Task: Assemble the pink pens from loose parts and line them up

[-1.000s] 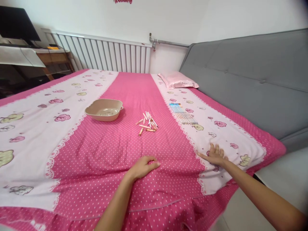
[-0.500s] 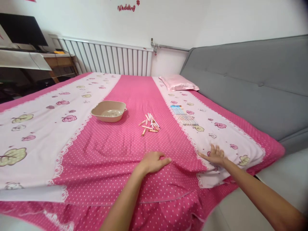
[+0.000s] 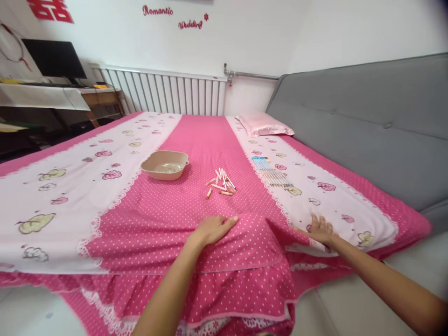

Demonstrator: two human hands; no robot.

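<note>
A pink dotted bedsheet (image 3: 164, 219) with pale flowered side bands covers the bed. My left hand (image 3: 213, 228) lies flat on the pink middle strip near the foot edge, fingers stretched out, with a raised fold of sheet just to its right. My right hand (image 3: 320, 229) rests open on the pale right band, fingers spread. Beyond my hands a small heap of crayons (image 3: 221, 181) lies on the pink strip. A beige bowl (image 3: 164, 164) stands to their left. A row of pens (image 3: 273, 171) is laid out on the right band.
A pink pillow (image 3: 264, 124) lies at the far right by the grey padded headboard (image 3: 367, 121). A white radiator (image 3: 168, 93) runs along the back wall. A desk with a dark monitor (image 3: 54, 58) stands at the far left. Pale floor shows below the bed's foot.
The sheet has bunched into a fold between my hands. My left hand has gone from curled to flat and moved right. The view has pulled back and tilted up.
</note>
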